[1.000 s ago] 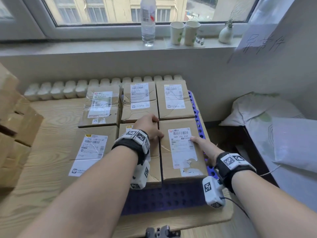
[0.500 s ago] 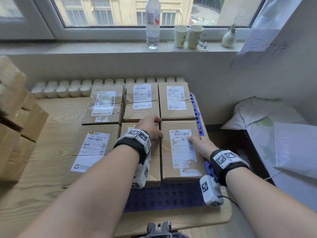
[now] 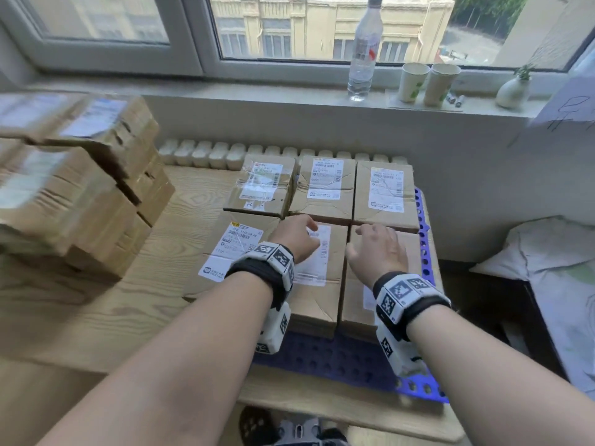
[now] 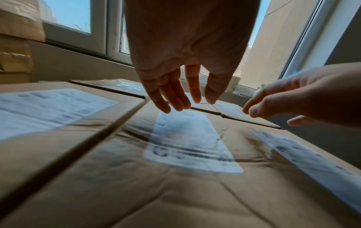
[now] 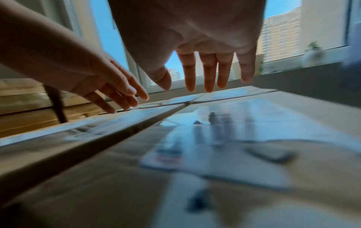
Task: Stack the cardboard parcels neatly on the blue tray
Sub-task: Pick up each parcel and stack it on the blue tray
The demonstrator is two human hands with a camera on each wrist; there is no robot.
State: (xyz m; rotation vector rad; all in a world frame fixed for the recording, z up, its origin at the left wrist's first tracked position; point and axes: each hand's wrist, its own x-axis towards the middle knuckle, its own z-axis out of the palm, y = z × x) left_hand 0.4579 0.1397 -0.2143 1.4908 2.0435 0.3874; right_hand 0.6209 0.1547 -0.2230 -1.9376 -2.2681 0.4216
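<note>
Several cardboard parcels with white labels lie in two rows of three on the blue tray point(image 3: 338, 358). My left hand point(image 3: 299, 236) hovers open over the front middle parcel point(image 3: 322, 294). My right hand point(image 3: 376, 249) hovers open over the front right parcel point(image 3: 357, 304), fingers spread. In the left wrist view the left hand point(image 4: 181, 95) hangs with relaxed fingers just above the labelled parcel point(image 4: 175, 154), and the right hand point(image 4: 283, 101) is beside it. The right wrist view shows the right hand point(image 5: 205, 77) holding nothing above its parcel point(image 5: 234, 146).
A tall stack of cardboard parcels point(image 3: 74, 188) stands on the wooden table point(image 3: 128, 300) at the left. A water bottle point(image 3: 362, 49), two paper cups point(image 3: 413, 82) and a small vase point(image 3: 512, 91) stand on the window sill. White bags point(image 3: 547, 252) lie at the right.
My right hand left the right edge of the front right parcel and now floats over its top. My left hand lifted off the middle parcel. The view swung left to the stack.
</note>
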